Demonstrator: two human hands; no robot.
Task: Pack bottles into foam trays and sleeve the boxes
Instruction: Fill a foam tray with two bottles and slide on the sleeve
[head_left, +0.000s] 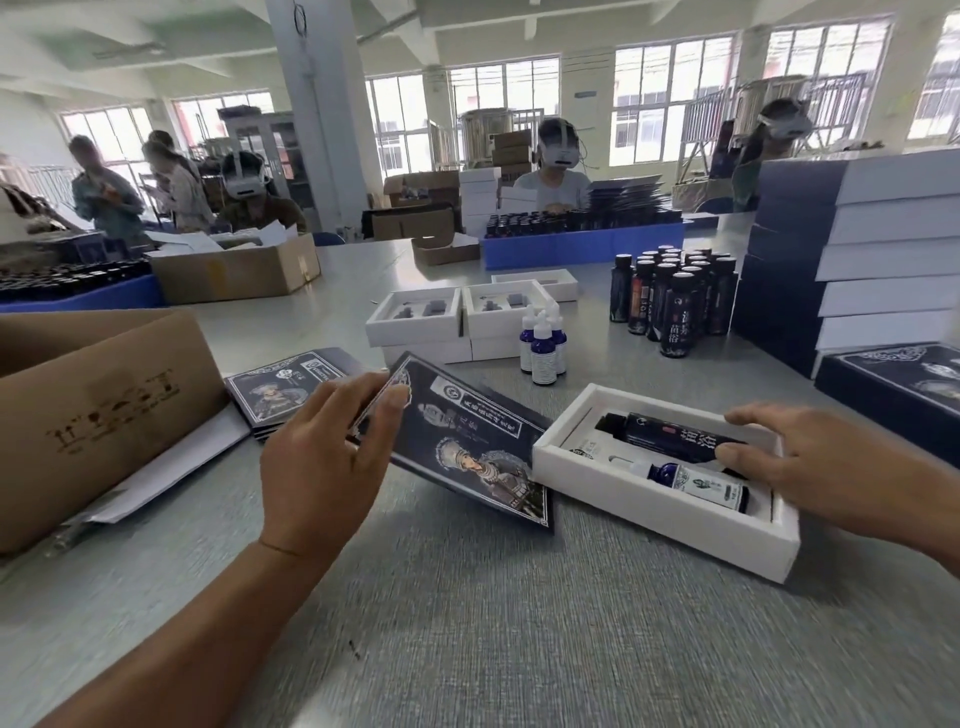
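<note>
The left hand (322, 447) holds the dark blue sleeve (467, 447) by its far corner, fingers curled on the edge. The white box (660, 512) with two bottles lies at three o'clock from the sleeve, its near corner touching it, its long side running from ten to four o'clock. The right hand (810, 467) rests on the box's far end with fingers loose, so it is the nearer hand to push the box in.
</note>
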